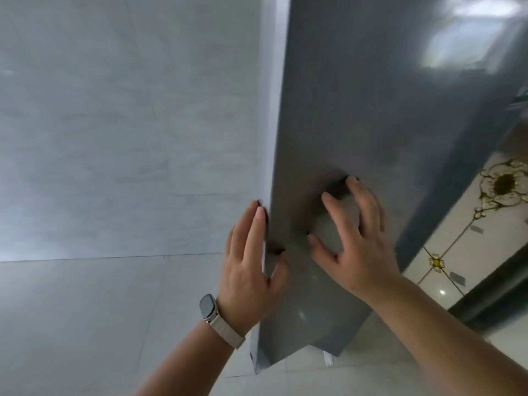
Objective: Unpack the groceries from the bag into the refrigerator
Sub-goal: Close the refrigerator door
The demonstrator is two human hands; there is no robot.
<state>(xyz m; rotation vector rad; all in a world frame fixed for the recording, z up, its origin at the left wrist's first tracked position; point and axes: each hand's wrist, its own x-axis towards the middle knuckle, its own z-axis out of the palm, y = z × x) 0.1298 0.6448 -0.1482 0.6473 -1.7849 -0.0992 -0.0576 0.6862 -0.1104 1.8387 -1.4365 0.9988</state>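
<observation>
Your left grip (251, 270) is clamped on the free edge of the refrigerator door (371, 95). Its straight fingers lie along the pale side of the edge and the thumb hooks round onto the grey front. Your right grip (357, 247) is apart, with fingers splayed and pressed flat on the door's face just beside the left. The door stands directly before you, tall and glossy, angled away from the pale panel (114, 110) on the left. Whether it is opening or closing cannot be told.

Judge the door as heavy, rigid and slick. A flat palm may slide on that sheen, so the edge where the left pinches is the surer hold, with fingers kept clear of the gap. The bag and groceries are out of view. A watch (207, 305) sits on your left wrist, and patterned floor tiles (457, 238) show at the right.
</observation>
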